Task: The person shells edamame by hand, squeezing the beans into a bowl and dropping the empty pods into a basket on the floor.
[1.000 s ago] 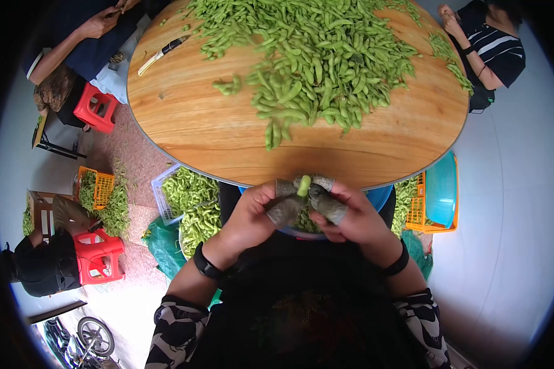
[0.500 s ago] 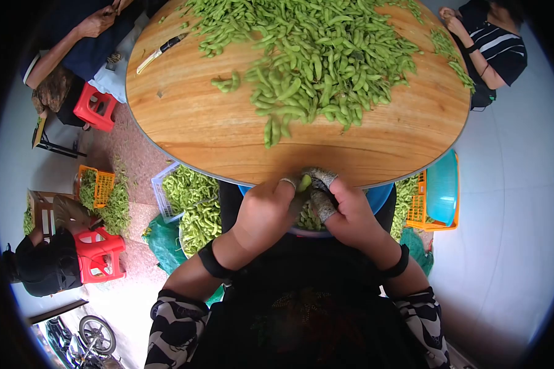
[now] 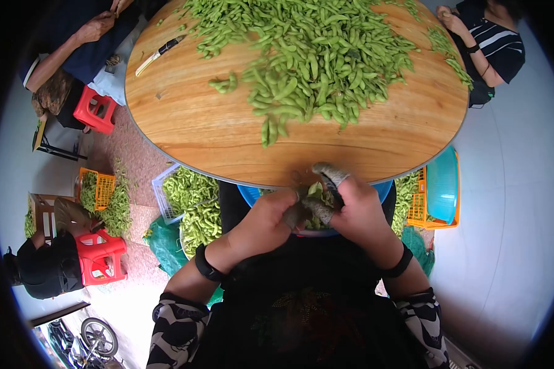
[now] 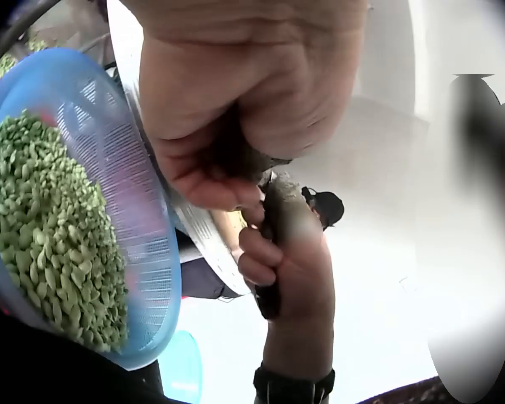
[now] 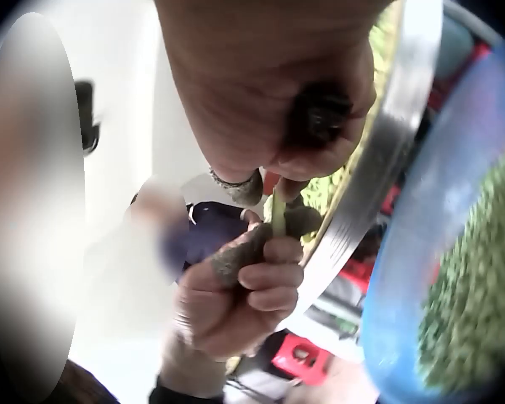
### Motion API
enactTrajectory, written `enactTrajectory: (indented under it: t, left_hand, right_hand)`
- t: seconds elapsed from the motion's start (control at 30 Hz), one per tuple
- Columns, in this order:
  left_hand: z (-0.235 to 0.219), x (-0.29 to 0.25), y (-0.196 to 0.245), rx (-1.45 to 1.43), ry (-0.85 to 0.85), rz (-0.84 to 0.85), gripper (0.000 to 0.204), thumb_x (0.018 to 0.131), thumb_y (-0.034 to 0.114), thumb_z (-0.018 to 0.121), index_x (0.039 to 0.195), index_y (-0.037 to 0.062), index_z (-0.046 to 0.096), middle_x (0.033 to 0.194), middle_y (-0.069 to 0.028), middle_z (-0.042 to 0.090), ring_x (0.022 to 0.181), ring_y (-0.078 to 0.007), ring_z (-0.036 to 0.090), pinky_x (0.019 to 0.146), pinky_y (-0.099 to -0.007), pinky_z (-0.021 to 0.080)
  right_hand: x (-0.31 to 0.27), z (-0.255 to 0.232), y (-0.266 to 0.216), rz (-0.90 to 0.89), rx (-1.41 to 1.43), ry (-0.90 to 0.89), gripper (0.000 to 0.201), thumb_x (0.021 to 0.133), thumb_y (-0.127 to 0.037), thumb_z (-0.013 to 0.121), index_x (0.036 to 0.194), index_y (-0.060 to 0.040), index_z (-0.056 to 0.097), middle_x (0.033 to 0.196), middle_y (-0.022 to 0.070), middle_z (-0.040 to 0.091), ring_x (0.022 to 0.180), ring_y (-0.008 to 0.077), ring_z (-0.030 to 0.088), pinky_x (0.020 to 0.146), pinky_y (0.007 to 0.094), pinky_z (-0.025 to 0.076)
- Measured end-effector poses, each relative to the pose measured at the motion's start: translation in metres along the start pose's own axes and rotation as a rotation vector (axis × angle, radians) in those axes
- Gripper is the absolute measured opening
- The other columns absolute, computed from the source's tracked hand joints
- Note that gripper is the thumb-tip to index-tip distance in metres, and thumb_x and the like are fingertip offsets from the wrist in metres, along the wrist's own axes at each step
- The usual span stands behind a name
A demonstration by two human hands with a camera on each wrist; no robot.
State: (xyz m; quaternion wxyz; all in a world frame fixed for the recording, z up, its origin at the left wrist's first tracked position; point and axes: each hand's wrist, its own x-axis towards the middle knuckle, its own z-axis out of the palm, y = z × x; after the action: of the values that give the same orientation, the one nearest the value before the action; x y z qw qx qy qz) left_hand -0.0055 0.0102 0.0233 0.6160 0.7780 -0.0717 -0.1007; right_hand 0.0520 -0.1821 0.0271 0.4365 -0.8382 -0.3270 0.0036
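Note:
A green soybean pod (image 5: 279, 212) is between the two hands, over the blue basket (image 4: 164, 244) of shelled beans (image 4: 59, 244). My left hand (image 3: 258, 216) pinches the pod between thumb and curled fingers, seen most plainly in the right wrist view. At the pod's other end is my right hand (image 3: 358, 204), its thumb on the pod and its index finger raised apart in the head view. Worn grey covers (image 3: 319, 210) wrap the thumbs and index fingers. The wrists partly hide the fingertips in both wrist views.
A large heap of pods (image 3: 326, 67) lies on the round wooden table (image 3: 191, 135), with a pale-handled knife (image 3: 160, 55) near its left edge. Crates of pods (image 3: 181, 190) flank my legs. Other people sit around, near red stools (image 3: 98, 255).
The hands have shifted slightly down and the left hand has turned. The right index finger has spread from its thumb, and the pod, upright earlier, now sits lower between the hands.

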Motion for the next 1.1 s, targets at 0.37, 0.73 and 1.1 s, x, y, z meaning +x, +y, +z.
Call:
enactTrajectory:
  t: [0.37,0.73,1.1]
  left_hand:
    - [-0.004,-0.010,0.005,0.253,-0.012,0.033,0.018,0.076,-0.013,0.043,0.082,-0.0006,0.055,0.071,-0.0088,0.060,0.069,-0.0173,0.064,0.061,-0.0295,0.050]
    - [-0.065,-0.088,-0.016,0.246,0.178,-0.335,0.040,0.077,-0.004,0.051,0.116,0.0006,0.059,0.082,-0.0158,0.064,0.075,-0.0280,0.066,0.067,-0.0363,0.052]
    - [-0.067,-0.095,-0.027,0.830,0.292,-0.181,0.028,0.076,0.010,0.069,0.102,0.0022,0.063,0.096,-0.0175,0.062,0.085,-0.0372,0.062,0.073,-0.0422,0.052]
  right_hand:
    - [-0.014,0.010,0.002,0.048,-0.266,-0.151,0.034,0.060,-0.004,0.071,0.091,0.0015,0.059,0.102,0.0204,0.061,0.085,0.0391,0.063,0.070,0.0424,0.053]
    - [0.003,0.009,0.005,0.076,-0.219,-0.154,0.024,0.078,-0.008,0.066,0.101,-0.0030,0.062,0.092,0.0189,0.064,0.077,0.0352,0.064,0.065,0.0407,0.052]
    - [0.094,0.054,0.017,0.002,-0.465,0.078,0.034,0.070,-0.008,0.069,0.101,-0.0004,0.057,0.085,0.0171,0.063,0.070,0.0362,0.064,0.062,0.0449,0.052]
